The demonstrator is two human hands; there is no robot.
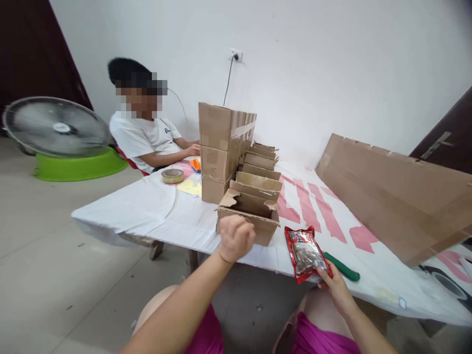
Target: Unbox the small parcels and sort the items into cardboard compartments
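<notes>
My right hand (334, 282) grips the lower right corner of a red plastic food packet (304, 253) with a clear window, at the table's front edge. The packet is tilted, its printed front towards me. My left hand (237, 237) is closed like a fist before the nearest open cardboard box (263, 228). Its fingertips are hidden, so I cannot tell whether it holds anything or touches the box. That box stands with its flaps up, and its inside looks dark. A green-handled tool (342, 267) lies just beyond my right hand, partly covered.
More open boxes (258, 182) run back in a row beside a stack of taped boxes (216, 162). A tape roll (172, 176) lies left on the white-covered table (140, 211). A large cardboard sheet (391, 196) leans at right. Another person (143, 137) sits behind the stack; a fan (61, 128) stands left.
</notes>
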